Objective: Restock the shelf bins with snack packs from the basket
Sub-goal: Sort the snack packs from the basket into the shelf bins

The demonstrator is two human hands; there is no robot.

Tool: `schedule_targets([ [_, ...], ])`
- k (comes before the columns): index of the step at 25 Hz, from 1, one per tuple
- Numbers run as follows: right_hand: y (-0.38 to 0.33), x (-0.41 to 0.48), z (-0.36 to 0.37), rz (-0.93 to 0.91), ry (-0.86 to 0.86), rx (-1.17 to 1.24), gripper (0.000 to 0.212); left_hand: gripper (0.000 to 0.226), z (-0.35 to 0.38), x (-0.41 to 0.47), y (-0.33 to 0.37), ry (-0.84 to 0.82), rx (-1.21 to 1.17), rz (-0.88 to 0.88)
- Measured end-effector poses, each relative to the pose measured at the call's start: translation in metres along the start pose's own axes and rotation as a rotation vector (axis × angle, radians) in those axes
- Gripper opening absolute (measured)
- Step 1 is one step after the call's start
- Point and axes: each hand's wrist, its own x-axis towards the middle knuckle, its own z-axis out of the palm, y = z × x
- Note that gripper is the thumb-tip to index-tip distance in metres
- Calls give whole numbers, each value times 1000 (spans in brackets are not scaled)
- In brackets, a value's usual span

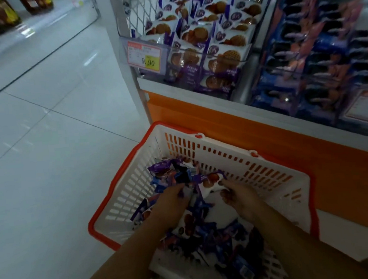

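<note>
Head view. Both hands reach into the white, orange-rimmed basket (269, 176) on the floor at 6 o'clock. The left hand (172, 203) lies curled over the heap of snack packs (210, 232), though what it grips cannot be told. The right hand (238, 193) pinches the edge of a white-and-purple pack (211, 181) with its fingers closed. The shelf bins stand at 1 o'clock: the purple-pack bin (204, 41) looks nearly full, and the blue-pack bin (317, 51) sits beside it. Likely hazards: a pack held by one corner may slip on lifting, and mixed purple and blue packs may reach the wrong bin.
</note>
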Motion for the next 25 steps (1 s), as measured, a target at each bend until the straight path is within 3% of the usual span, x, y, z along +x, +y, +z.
schedule_targets([
  [4, -35, -55, 1, -90, -173, -144, 15, 54, -16, -11, 34, -152, -763, -143],
  [10, -48, -119, 11, -301, -334, -220, 14, 35, -23, -41, 67, -177, -1086, -57],
  [15, -49, -137, 14, -442, -236, -346, 25, 28, -38, -65, 83, -170, -1055, -11],
  [21, -65, -154, 24, -489, -305, -285, 27, 23, -68, -81, 102, -106, -988, 81],
  [25, -97, -179, 49, -708, -194, -478, 23, 26, -106, -79, 122, -46, -940, 157],
])
